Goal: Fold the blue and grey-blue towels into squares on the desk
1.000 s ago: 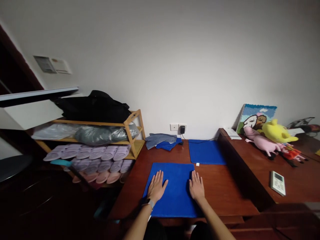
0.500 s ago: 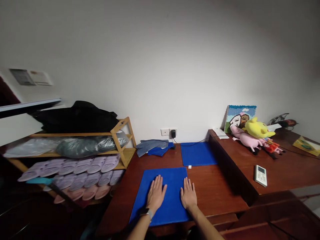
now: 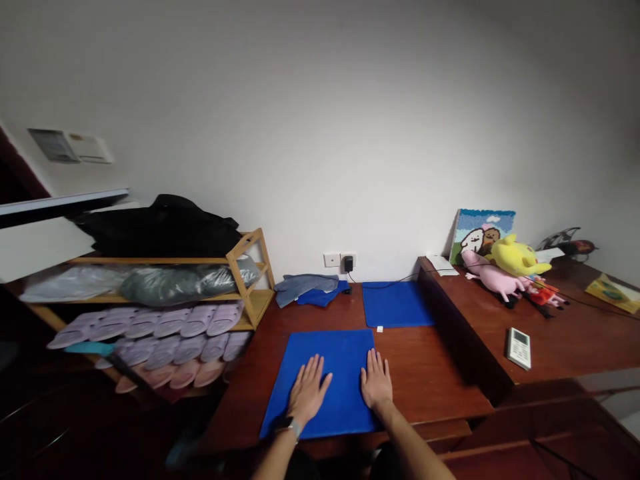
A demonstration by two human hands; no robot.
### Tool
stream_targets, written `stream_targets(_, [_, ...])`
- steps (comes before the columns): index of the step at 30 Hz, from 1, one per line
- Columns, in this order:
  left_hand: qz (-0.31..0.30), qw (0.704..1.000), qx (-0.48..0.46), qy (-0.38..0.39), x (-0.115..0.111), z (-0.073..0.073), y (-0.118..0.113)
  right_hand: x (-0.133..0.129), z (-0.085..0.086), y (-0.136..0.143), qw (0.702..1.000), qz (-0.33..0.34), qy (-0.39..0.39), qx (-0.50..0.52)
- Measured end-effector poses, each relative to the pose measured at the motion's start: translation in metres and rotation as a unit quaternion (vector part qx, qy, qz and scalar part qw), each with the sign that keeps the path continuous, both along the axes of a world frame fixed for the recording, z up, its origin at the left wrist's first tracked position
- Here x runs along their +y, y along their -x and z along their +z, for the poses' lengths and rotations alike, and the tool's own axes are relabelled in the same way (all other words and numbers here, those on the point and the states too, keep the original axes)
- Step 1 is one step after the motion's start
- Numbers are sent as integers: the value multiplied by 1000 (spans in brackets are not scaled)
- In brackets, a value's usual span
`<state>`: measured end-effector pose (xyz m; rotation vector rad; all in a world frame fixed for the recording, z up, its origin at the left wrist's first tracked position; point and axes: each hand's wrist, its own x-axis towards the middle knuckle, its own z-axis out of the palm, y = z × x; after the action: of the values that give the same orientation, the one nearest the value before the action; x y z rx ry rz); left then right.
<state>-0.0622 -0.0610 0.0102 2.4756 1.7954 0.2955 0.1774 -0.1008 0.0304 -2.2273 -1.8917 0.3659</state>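
- here's my left hand [image 3: 307,392], open and flat on the blue cloth [image 3: 343,383], lower centre of the frame
- my right hand [image 3: 377,381], open too, lies over its right edge

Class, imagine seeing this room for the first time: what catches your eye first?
Probably the vivid blue cloth spread on the wooden desk, with the left hand and right hand laid flat at its sides. Next, the yellow plush toy on the raised surface at right.
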Motion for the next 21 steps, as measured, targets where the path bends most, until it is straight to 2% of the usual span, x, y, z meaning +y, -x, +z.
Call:
stream_targets(3, [63,998,15,-13,2,-4,51,1,-1,1,1000,5,-5,-7])
stream_targets(6, [76,997,18,-13,2,-4,73,4,0,1,1000,7,6,-16])
stream_targets(10, [87,996,18,-8,-2,1,69,6,9,0,1000,13,22,-15])
stream_targets(13, [90,996,17,-5,-3,5,66,-3,11,0,1000,16,25,-7])
stream_targets(18, [99,995,13,-16,2,9,74,-32,-5,5,1000,4,4,0])
stream_targets(21, [89,994,-4,-64,0,14,57,-43,-11,8,1000,6,-1,8])
